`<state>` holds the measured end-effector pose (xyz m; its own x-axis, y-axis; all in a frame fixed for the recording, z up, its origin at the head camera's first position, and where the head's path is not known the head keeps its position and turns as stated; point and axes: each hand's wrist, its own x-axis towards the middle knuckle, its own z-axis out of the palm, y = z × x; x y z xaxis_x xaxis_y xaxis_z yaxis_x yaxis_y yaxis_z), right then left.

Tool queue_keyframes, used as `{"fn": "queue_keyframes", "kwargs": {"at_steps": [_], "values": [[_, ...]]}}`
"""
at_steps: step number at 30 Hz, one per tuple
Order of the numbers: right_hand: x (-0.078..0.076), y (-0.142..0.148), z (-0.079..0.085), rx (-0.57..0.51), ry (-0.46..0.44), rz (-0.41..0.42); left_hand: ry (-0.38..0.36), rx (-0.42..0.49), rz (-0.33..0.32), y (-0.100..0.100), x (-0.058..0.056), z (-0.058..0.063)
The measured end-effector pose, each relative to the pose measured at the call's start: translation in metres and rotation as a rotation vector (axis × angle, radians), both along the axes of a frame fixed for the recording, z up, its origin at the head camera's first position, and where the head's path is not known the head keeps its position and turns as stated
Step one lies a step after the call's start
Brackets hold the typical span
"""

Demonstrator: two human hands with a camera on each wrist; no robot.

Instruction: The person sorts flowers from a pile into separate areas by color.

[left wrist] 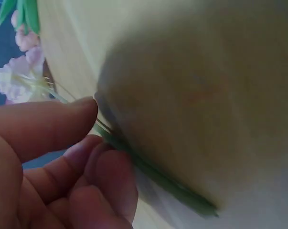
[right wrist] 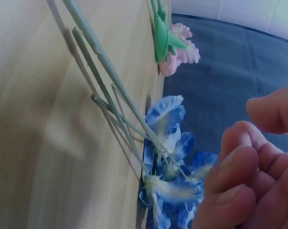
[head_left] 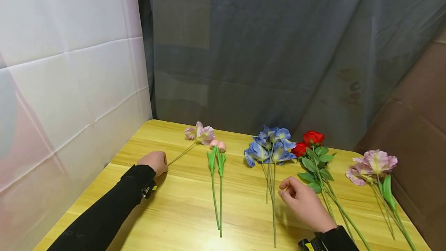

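Note:
At the table's left side, my left hand holds the stem end of a lilac iris-like flower, whose bloom points toward the back. In the left wrist view, the green stem passes between thumb and fingers and sticks out beyond them. Two pink tulips lie just right of that flower. My right hand, fingers loosely bent and holding nothing, hovers beside the stems of several blue iris-like flowers. Those blue blooms lie past its fingertips in the right wrist view.
Red roses with leafy stems lie right of the blue flowers. More lilac flowers and a green-leaved stem are at the far right of the wooden table. A grey curtain hangs behind, a white one at left.

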<state>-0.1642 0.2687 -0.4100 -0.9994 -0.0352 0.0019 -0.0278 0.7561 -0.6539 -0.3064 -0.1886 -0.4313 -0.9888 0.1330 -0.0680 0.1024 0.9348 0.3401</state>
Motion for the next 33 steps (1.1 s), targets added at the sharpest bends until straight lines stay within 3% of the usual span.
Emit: {"fn": "queue_keyframes", "kwargs": {"at_steps": [6,9,13,16,26,33], "values": [[0.001,-0.004,-0.002,-0.024,-0.009,0.007,0.022,-0.077,-0.03,-0.004,-0.002,-0.005],[0.002,-0.005,-0.002,-0.03,-0.012,0.011,-0.002,-0.094,-0.038,-0.002,0.001,-0.004],[0.004,-0.007,-0.002,-0.04,-0.018,0.021,-0.056,-0.072,-0.048,-0.001,0.007,-0.001],[0.005,-0.007,-0.002,-0.048,-0.019,0.02,-0.056,-0.041,-0.064,0.0,0.012,0.001],[0.004,-0.014,-0.003,-0.067,-0.003,0.021,-0.01,0.196,-0.12,0.027,0.034,0.016],[0.002,-0.03,0.0,-0.101,0.019,0.074,-0.076,0.433,-0.174,0.061,0.057,0.027]]}}
